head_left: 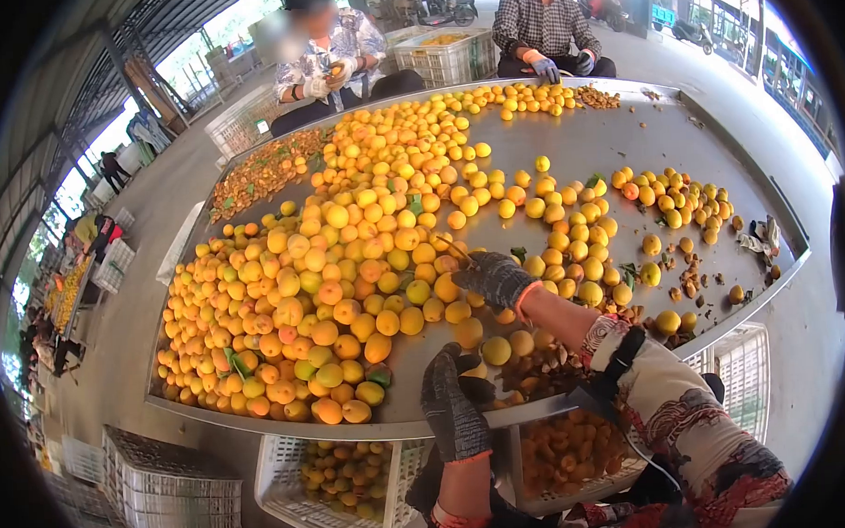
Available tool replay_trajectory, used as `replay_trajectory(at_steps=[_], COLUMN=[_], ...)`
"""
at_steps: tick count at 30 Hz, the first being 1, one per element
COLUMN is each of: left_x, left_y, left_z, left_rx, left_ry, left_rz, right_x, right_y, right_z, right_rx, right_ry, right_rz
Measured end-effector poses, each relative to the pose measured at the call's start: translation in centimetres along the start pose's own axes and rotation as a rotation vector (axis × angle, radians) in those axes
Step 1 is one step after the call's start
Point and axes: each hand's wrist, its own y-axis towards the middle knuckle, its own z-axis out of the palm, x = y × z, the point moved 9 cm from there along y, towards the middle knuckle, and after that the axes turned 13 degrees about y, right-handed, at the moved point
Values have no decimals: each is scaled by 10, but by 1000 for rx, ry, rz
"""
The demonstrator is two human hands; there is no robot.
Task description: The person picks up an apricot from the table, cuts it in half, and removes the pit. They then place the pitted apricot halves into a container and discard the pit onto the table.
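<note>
Yellow-orange fruit (321,295) lies heaped over the left and middle of a metal table (524,246). My right hand (497,278), in a dark grey glove with an orange cuff, reaches over the fruit at the heap's right side. Its fingers are closed round a thin brown stick-like tool (454,248). Near the table's front edge is my left hand (452,403), gloved the same way, its fingers bent beside a few fruits. Whether it holds anything is hidden. Brown pits and scraps (542,367) lie between and right of my hands.
Crates of fruit (394,502) and of orange halves (513,466) stand under the front edge. Two people (340,48) (546,27) in gloves sit across the table. Stacked crates (170,487) are at the lower left. A crumpled cloth (759,238) lies near the right edge.
</note>
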Motion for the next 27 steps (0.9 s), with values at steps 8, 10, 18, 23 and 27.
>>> replay_trajectory(at_steps=[8,10,18,23,27], left_x=[1,5,6,7,11], left_y=[7,8,2,5,19], left_z=[-4,-4,2,-9,-20], left_rx=[-16,-30,38,-41,-82], left_ry=[15,-14,16,-34,-126], left_rz=[41,41,75,7,10], right_x=[-68,-76,-2,-13,39], right_y=[43,34,38,43,-29], right_z=[35,39,36,44,28], right_rx=[-61,-54,-99,-116,174], right_ry=[308,604,1,245,678], right_rz=[91,175,-48,13,121])
